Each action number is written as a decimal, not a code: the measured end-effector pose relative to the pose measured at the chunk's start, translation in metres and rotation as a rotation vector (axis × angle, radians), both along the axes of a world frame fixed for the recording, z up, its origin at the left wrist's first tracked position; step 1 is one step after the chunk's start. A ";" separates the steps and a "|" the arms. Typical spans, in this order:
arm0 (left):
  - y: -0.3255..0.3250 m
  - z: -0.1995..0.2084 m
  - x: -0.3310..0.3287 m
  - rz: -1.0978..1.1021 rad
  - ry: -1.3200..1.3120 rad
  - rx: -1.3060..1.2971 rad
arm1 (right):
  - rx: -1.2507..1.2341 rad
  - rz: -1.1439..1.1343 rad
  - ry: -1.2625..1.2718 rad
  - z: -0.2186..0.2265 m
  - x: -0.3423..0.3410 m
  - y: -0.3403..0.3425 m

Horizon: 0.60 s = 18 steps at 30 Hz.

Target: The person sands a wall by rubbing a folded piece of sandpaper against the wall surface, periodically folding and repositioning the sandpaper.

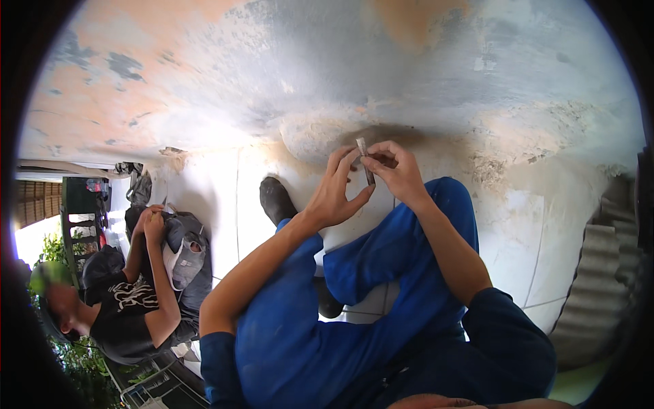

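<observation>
A short, narrow strip [362,144], pale at its upper end and dark lower down, stands nearly upright between my two hands, near the foot of the wall. Its exact kind is too small to make out. My right hand [403,176] pinches it between thumb and bent fingers. From the other side my left hand [334,193] curves around it, the fingertips at its upper part and the thumb near its lower end. Part of the strip is hidden by the fingers. Both forearms rest over my legs in blue trousers [286,300].
Ahead rises a wall [327,75] with worn grey and peach paint and crumbling patches at its base. White floor tiles [221,198] lie below it. On the left sits another person [129,307] beside a grey-black bag [187,252]. Corrugated sheets [589,293] stand at right.
</observation>
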<state>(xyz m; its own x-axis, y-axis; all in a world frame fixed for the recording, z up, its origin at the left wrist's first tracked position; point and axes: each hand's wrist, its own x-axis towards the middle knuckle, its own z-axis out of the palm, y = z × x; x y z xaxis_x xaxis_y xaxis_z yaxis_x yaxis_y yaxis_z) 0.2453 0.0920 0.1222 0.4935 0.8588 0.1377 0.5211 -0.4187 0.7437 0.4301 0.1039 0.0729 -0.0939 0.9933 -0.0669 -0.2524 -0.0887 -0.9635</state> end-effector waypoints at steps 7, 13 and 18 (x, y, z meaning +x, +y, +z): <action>0.026 0.004 0.005 0.227 -0.444 -0.535 | -0.178 0.154 0.234 0.004 0.006 -0.006; 0.049 0.048 0.016 0.259 -0.519 -0.274 | -0.134 0.137 0.413 0.012 0.007 0.001; 0.070 0.145 0.029 0.169 -0.161 0.402 | -0.256 0.122 0.044 0.001 0.003 -0.002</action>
<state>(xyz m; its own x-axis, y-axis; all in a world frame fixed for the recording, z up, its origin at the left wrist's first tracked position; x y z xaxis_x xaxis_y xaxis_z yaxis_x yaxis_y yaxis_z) 0.2746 0.1624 0.2675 0.2960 0.7882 0.5396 0.4980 -0.6094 0.6169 0.4334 0.1019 0.0739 -0.2200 0.9257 -0.3076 -0.2662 -0.3603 -0.8941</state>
